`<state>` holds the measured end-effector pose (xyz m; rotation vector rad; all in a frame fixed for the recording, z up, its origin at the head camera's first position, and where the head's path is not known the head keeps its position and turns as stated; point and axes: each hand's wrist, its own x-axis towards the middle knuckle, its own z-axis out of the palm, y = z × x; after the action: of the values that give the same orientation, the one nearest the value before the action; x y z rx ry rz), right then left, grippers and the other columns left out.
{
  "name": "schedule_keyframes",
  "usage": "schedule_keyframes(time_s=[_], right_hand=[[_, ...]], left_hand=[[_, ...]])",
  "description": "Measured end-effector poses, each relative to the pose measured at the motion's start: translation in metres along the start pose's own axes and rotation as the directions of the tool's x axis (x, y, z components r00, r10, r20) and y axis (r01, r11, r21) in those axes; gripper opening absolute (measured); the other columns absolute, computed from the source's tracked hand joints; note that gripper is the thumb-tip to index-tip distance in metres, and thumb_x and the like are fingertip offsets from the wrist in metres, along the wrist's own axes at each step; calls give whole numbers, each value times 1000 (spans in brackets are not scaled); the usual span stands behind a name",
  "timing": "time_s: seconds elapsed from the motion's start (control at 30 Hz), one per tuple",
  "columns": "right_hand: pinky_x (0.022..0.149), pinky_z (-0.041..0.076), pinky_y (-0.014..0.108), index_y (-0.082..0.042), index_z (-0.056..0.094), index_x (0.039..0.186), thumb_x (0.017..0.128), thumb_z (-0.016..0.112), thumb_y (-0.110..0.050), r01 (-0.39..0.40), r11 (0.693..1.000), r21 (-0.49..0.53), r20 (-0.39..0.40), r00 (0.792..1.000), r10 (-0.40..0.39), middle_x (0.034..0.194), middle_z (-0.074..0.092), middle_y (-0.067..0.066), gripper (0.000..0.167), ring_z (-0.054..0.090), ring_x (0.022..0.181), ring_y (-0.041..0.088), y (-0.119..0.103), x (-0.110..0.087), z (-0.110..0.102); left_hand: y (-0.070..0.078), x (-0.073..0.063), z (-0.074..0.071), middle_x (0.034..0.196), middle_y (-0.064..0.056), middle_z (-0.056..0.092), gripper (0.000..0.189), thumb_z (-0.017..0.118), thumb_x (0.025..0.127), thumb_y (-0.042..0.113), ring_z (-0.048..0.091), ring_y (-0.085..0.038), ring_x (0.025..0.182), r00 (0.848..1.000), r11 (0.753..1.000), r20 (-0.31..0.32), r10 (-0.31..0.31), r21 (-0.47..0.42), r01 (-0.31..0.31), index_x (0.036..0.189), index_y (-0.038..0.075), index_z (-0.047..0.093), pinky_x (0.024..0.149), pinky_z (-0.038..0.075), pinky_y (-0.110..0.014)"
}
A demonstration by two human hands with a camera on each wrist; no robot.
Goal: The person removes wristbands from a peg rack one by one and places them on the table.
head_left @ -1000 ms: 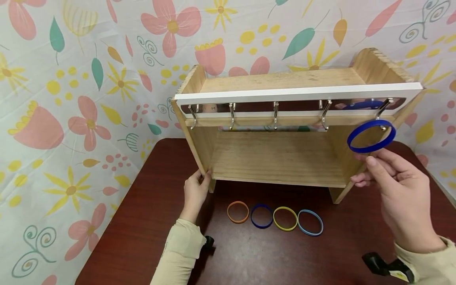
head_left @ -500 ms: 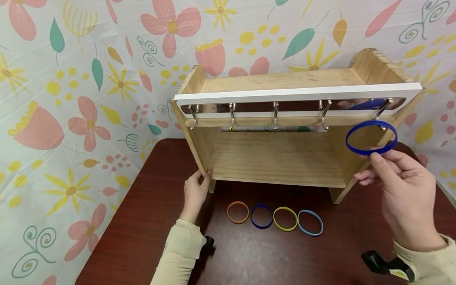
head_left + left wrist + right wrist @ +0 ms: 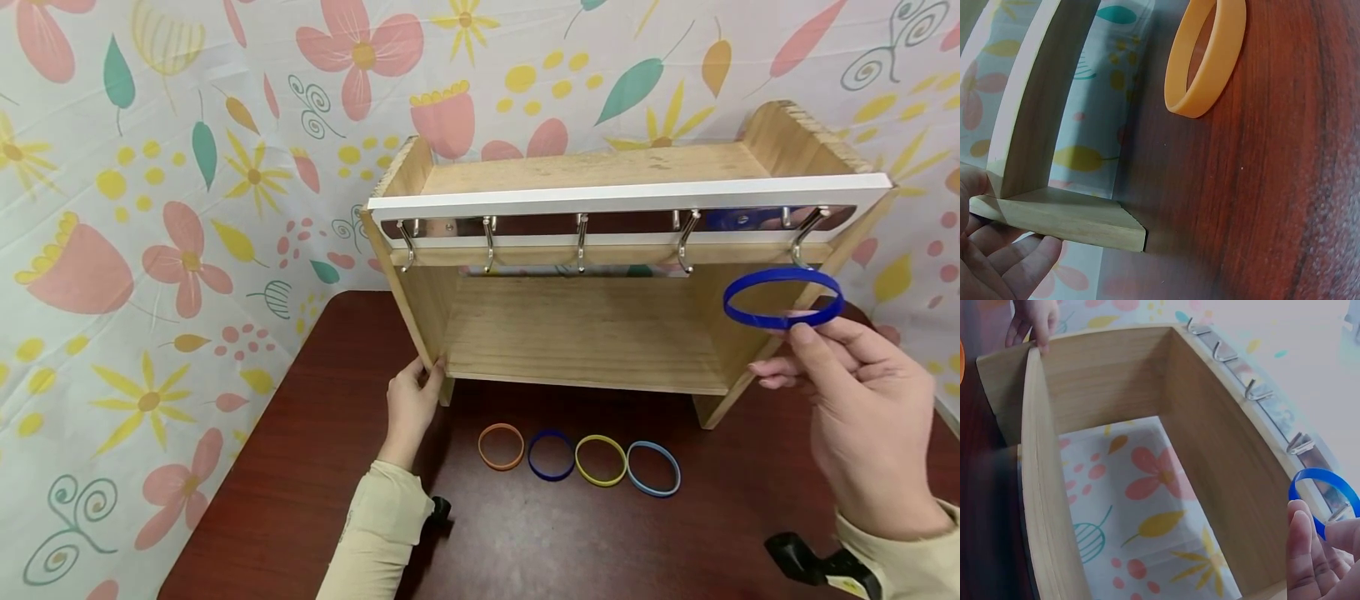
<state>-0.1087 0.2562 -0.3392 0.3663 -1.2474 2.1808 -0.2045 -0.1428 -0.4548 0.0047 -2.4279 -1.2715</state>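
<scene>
My right hand (image 3: 870, 408) pinches a dark blue silicone wristband (image 3: 783, 320) at its lower edge between thumb and fingers. The band is tilted, just below the rightmost metal hook (image 3: 804, 237), and appears apart from it. In the right wrist view the same blue wristband (image 3: 1293, 490) shows near the end of the hook rail. My left hand (image 3: 412, 404) grips the lower left side panel of the wooden shelf (image 3: 585, 329); in the left wrist view its fingers (image 3: 1032, 259) wrap under the wood, thumb on the other side.
On the dark red table (image 3: 562, 550) lie an orange wristband (image 3: 482, 454), a dark blue wristband (image 3: 531, 462), a yellow wristband (image 3: 600, 483) and a light blue wristband (image 3: 652, 493) in a row. Several hooks line the shelf's white front rail (image 3: 630, 197). A flowered cloth (image 3: 225, 167) hangs behind.
The right hand has moved slightly down and to the right with the blue wristband, which has dropped away below the rightmost hook. The left hand and shelf have not moved.
</scene>
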Motion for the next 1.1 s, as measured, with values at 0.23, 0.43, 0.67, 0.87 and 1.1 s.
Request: schedule_keyframes(time_s=[0.23, 0.43, 0.67, 0.87, 1.1], right_hand=[[53, 55, 33, 29, 51, 107, 91, 46, 21, -9, 1000, 5, 18, 1000, 9, 84, 69, 27, 18, 68, 60, 31, -2, -4, -2], [55, 55, 32, 28, 51, 111, 91, 46, 22, -47, 999, 10, 21, 999, 47, 87, 69, 27, 21, 69, 61, 31, -3, -8, -7], [55, 55, 30, 26, 53, 111, 91, 49, 20, -63, 996, -69, 11, 998, 64, 91, 70, 24, 21, 69, 60, 28, -3, -12, -10], [55, 55, 30, 25, 54, 111, 91, 48, 21, -73, 994, -83, 40, 996, 77, 88, 71, 22, 21, 69, 61, 27, -2, -15, -14], [55, 55, 28, 26, 53, 112, 92, 46, 20, -91, 991, -97, 53, 994, 97, 85, 72, 19, 22, 69, 60, 26, 0, -20, -14]], left_hand=[[1, 0, 0, 85, -5, 74, 21, 63, 96, 29, 69, -19, 74, 1000, 1000, 5, -9, -5, 9, 96, 11, 74, 62, 54, -36], [1, 0, 0, 86, -7, 74, 21, 63, 96, 28, 70, -21, 75, 1000, 1000, 11, -5, -23, 5, 97, 10, 74, 60, 54, -36], [0, 1, -1, 84, -6, 73, 21, 63, 96, 29, 69, -21, 74, 1000, 1000, 5, -12, -17, 12, 94, 10, 74, 60, 54, -36], [0, 1, -1, 85, -7, 73, 21, 63, 96, 29, 69, -24, 75, 1000, 1000, 8, -15, -18, 15, 95, 11, 74, 61, 54, -37], [0, 0, -1, 86, -8, 73, 22, 63, 97, 30, 69, -25, 76, 1000, 999, 14, -21, -24, 21, 97, 10, 73, 59, 53, -36]])
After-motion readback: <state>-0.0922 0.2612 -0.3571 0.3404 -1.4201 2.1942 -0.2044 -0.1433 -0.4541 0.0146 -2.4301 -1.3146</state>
